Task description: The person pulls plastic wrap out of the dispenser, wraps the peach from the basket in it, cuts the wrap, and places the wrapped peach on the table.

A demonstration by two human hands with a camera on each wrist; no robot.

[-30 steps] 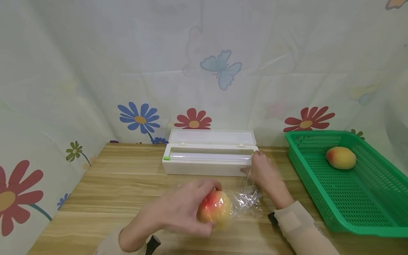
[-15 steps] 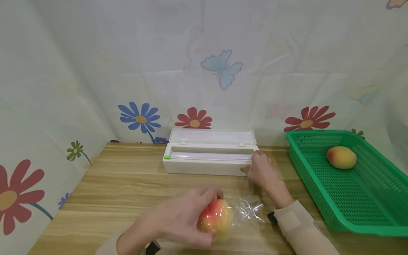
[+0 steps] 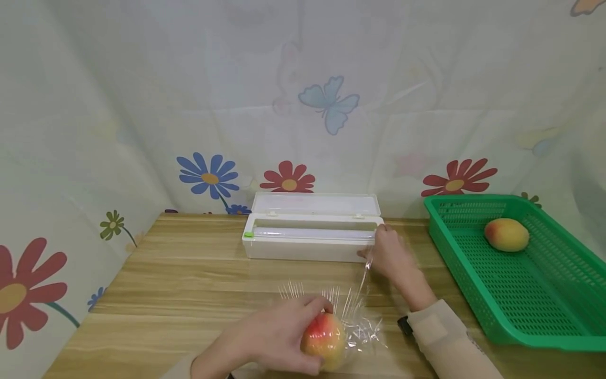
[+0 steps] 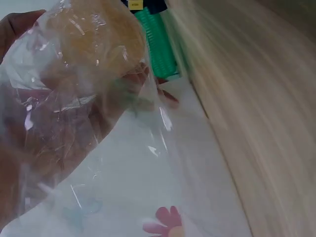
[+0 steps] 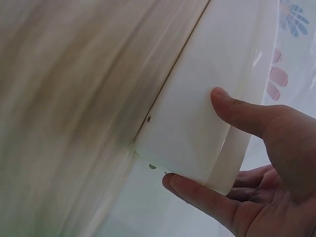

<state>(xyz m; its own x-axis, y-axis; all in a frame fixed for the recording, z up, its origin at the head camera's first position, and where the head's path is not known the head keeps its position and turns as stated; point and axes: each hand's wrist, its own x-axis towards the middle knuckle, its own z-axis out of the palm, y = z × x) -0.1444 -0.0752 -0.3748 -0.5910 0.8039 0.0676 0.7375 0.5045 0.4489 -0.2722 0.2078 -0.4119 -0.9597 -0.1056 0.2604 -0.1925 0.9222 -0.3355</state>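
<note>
Our left hand (image 3: 284, 334) curls round the wrapped fruit (image 3: 326, 342), seemingly to pull the clear film (image 3: 362, 334) tight; beyond it, our right hand (image 3: 392, 255) grips one end of the white box (image 3: 303, 250), probably to steady it.

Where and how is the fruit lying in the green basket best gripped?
Probably across its middle, from above: the fruit lies lengthwise from left to right, so a grip could span its narrower near and far flanks, while the raised walls of the green basket would hinder a low sideways approach.
</note>
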